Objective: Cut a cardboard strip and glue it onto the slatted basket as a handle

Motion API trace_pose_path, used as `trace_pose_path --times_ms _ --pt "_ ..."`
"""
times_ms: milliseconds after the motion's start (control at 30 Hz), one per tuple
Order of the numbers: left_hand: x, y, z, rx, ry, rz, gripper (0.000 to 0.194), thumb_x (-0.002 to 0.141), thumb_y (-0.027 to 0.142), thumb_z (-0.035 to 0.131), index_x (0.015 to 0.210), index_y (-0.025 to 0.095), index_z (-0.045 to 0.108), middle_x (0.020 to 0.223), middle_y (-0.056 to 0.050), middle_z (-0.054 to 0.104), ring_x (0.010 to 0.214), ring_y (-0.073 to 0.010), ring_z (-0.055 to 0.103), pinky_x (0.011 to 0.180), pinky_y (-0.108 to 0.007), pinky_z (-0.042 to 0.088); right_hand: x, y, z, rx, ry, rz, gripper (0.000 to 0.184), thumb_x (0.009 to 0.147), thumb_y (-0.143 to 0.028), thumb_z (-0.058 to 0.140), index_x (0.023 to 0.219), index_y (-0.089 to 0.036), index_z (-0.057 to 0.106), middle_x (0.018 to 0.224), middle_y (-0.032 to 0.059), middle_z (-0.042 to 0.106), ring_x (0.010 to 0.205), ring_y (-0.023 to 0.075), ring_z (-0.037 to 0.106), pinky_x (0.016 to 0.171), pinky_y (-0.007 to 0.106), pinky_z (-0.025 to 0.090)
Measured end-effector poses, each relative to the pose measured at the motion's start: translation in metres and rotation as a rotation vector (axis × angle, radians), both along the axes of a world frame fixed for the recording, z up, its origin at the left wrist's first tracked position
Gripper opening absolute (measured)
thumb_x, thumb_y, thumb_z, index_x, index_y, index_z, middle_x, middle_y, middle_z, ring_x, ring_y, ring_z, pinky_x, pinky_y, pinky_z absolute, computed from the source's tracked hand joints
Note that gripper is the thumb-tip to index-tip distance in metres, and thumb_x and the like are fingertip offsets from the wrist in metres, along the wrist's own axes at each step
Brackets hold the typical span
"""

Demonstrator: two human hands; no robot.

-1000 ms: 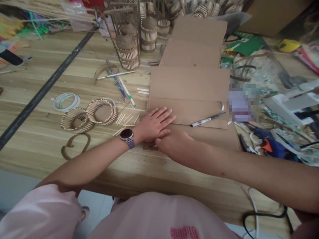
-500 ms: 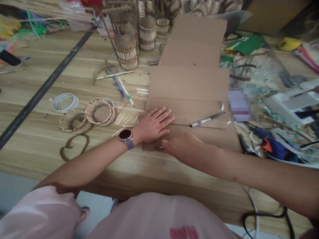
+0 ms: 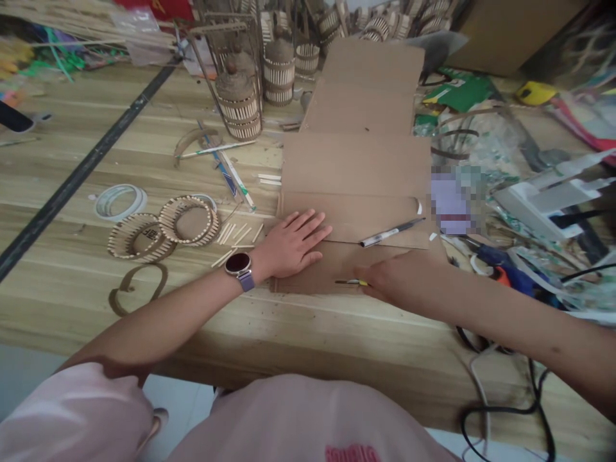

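My left hand [image 3: 296, 245] lies flat on the brown cardboard [image 3: 353, 163], fingers spread, near its left side. A watch [image 3: 239, 264] is on that wrist. My right hand [image 3: 385, 276] is closed around a slim craft knife [image 3: 350, 282], whose thin dark blade and yellow part stick out to the left over the cardboard near its front edge. The rest of the knife is hidden in the fingers. Just beyond my right hand, a pen [image 3: 392, 232] rests on the cardboard.
Left of the cardboard are two slatted rings [image 3: 189, 220], a tape roll [image 3: 120, 202], short sticks [image 3: 235, 234] and a curled brown strip [image 3: 137, 289]. Lantern-like slatted pieces [image 3: 237, 106] stand at the back. A blue glue gun [image 3: 510, 266], a white stand [image 3: 543, 196] and cables [image 3: 500, 407] are right.
My right hand has moved rightward along the front of the cardboard, away from my left hand, and the knife tip now shows. My left hand stays pressed on the cardboard.
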State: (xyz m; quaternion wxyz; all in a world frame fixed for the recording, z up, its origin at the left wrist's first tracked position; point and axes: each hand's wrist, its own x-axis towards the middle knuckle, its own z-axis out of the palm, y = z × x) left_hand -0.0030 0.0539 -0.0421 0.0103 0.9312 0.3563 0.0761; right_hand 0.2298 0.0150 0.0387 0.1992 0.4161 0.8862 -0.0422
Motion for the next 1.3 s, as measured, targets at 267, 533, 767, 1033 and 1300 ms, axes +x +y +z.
trace_pose_path --times_ms 267,533,767,1033,1300 --pt "0.0 0.002 -0.003 0.016 -0.007 -0.001 0.055 0.101 0.045 0.035 0.149 0.018 0.038 0.157 -0.014 0.033 0.146 -0.0305 0.029 0.116 -0.049 0.026 -0.066 -0.01 -0.005 -0.047 0.035 0.215 0.029 0.1 -0.033 0.046 0.11 -0.012 0.063 0.081 0.0122 0.075 0.067 0.022 0.071 0.044 0.027 0.031" --pt "0.0 0.004 -0.005 0.017 0.01 -0.005 0.055 0.101 0.044 0.035 0.149 0.018 0.036 0.158 -0.014 0.033 0.146 -0.0308 0.028 0.115 -0.049 0.026 -0.082 -0.008 -0.021 -0.029 0.064 0.271 0.022 0.096 -0.022 0.049 0.1 -0.012 0.067 0.085 0.0153 0.075 0.067 0.0225 0.07 0.045 0.025 0.036" --pt "0.001 0.003 -0.005 0.018 0.012 -0.006 0.055 0.101 0.045 0.036 0.149 0.017 0.036 0.157 -0.014 0.033 0.146 -0.031 0.029 0.116 -0.048 0.026 -0.083 -0.008 -0.023 0.014 0.039 0.324 0.019 0.092 -0.015 0.049 0.1 -0.01 0.066 0.092 0.0181 0.074 0.071 0.0239 0.071 0.048 0.025 0.041" --pt "0.0 0.003 -0.006 0.021 0.006 -0.008 0.055 0.102 0.045 0.035 0.149 0.017 0.036 0.158 -0.014 0.032 0.146 -0.031 0.028 0.117 -0.047 0.025 -0.086 -0.009 -0.015 -0.028 -0.024 0.307 0.024 0.091 -0.009 0.047 0.106 -0.009 0.066 0.098 0.0187 0.073 0.075 0.0243 0.072 0.05 0.026 0.046" --pt "0.001 0.004 -0.008 0.036 0.011 -0.005 0.055 0.101 0.046 0.036 0.15 0.019 0.035 0.157 -0.013 0.034 0.146 -0.0305 0.029 0.116 -0.047 0.025 -0.106 -0.01 0.008 -0.113 -0.112 0.279 0.031 0.079 0.0 0.057 0.106 -0.01 0.067 0.097 0.018 0.074 0.087 0.0278 0.071 0.064 0.031 0.052"
